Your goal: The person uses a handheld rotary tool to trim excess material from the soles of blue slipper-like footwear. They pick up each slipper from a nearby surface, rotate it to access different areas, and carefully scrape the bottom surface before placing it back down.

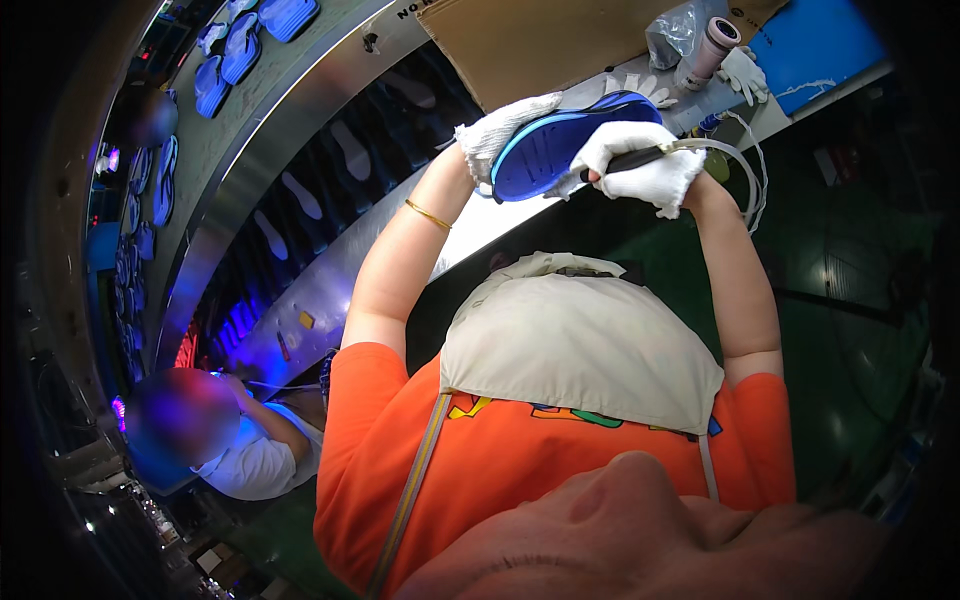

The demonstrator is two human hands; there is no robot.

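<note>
Centrally at top, the gloved left hand (505, 130) clasps a blue sole (540, 155); the right hand (650, 178) curls round a black tool (637, 158). Bench (485, 228), upper centre; sandals (241, 50), upper left; co-worker (255, 462), lower left.

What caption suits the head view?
Gloved left hand holding a blue sole, gloved right hand gripping a black tool.

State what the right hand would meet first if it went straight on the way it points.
Most likely the blue sole, just ahead of the right hand; whether they touch is unclear.
</note>
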